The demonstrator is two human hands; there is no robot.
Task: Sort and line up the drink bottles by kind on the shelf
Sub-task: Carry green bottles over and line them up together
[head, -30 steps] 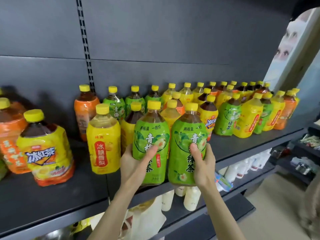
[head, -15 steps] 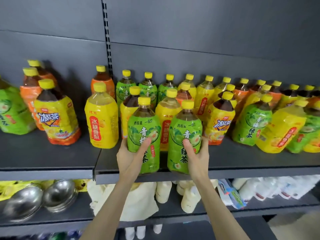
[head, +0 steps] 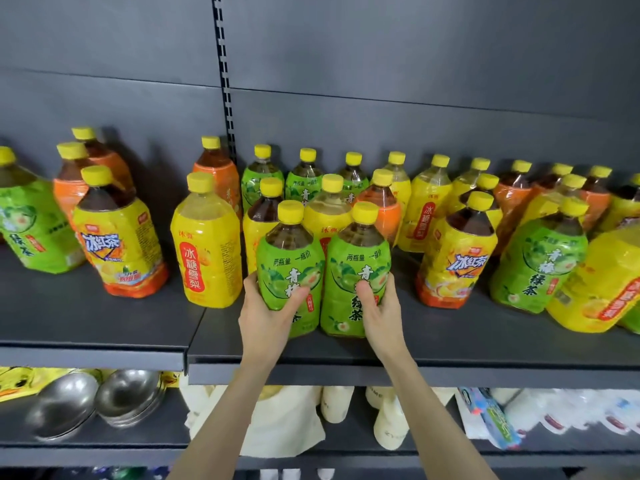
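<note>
Your left hand (head: 266, 317) and right hand (head: 384, 313) are bare, with slim fingers and narrow wrists. Your left forearm (head: 242, 407) and right forearm (head: 424, 407) are bare too. They are slender and smooth, and uncovered all the way to the lower edge of the view. Your thumbnails look short and plain, though the view is too soft there to be sure.

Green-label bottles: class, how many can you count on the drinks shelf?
8 green-label bottles: far left, three in the back row, two held in front, one right, a sliver at the right edge; others may be hidden.
</note>
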